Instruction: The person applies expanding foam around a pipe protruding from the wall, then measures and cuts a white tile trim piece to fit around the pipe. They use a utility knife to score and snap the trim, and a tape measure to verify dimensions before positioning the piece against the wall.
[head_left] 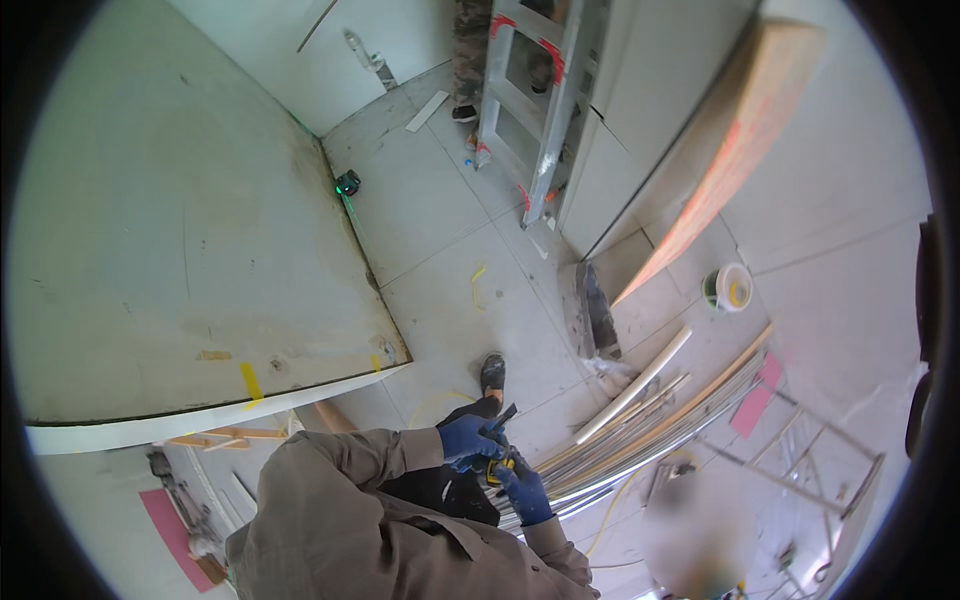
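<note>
In front of my body, both of my hands are close together in blue gloves. My left hand is closed, and a dark, flat, narrow piece sticks out beyond its fingers; its kind is not clear. Just to the right and nearer, my right hand has its fingers curled round a small yellow-and-black tool. The left fingers come right up against this tool. Gloves hide much of it, so I cannot make out its exact kind. My shoe shows on the tiles beyond the hands.
Long metal and wooden strips lie at my right, with a white bucket beyond. An aluminium ladder stands ahead, beside another person's legs. A green-lit laser level sits against the wall panel on the left. A wooden board leans at right.
</note>
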